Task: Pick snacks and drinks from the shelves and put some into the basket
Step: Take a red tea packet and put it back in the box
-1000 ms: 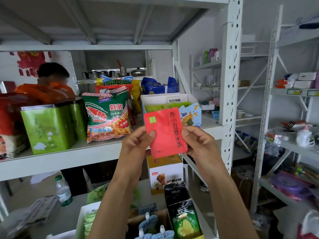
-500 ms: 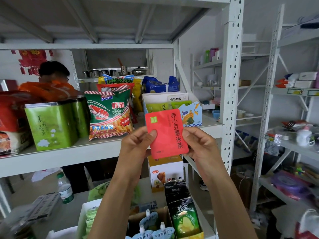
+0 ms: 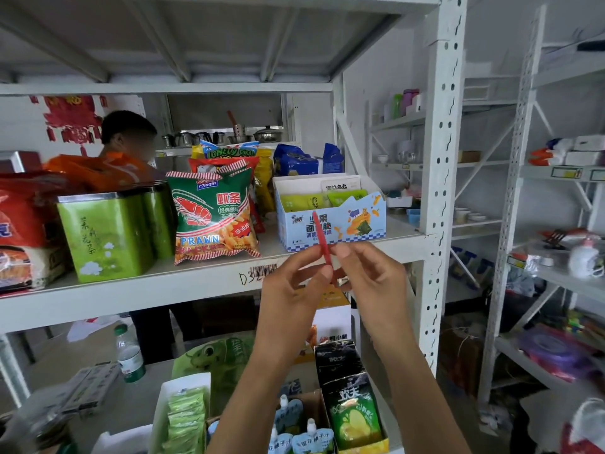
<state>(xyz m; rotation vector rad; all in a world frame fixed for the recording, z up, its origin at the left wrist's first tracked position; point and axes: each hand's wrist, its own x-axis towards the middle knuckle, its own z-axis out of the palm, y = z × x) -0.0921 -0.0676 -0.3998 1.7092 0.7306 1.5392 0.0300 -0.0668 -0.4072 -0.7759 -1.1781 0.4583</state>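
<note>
We hold the red sachet [image 3: 322, 239] between both hands, edge-on to the camera so it reads as a thin red strip; the left hand [image 3: 294, 286] pinches its lower left side with thumb and fingertips, and the right hand [image 3: 370, 276] pinches the other side, fingers curled onto the packet. Both grips are closed on the sachet, light, at its lower part only. It sits in the air just in front of the shelf edge [image 3: 163, 290], directly before the blue display box [image 3: 330, 221] that holds green sachets. To the left on the same shelf stand the prawn cracker bag [image 3: 212, 217] and a green tin [image 3: 104, 234]. No basket is in view, so we cannot tell where it stands. Our judgement: the packet is being turned for inspection, and the step is either to keep it or return it. To do it well, we should keep the pinch near the sealed edges, avoid creasing the flat pouch, pass it to one hand before reaching down, and keep clear of the drink pouches [image 3: 294, 430] and the dark carton [image 3: 350, 398] on the lower shelf.
</note>
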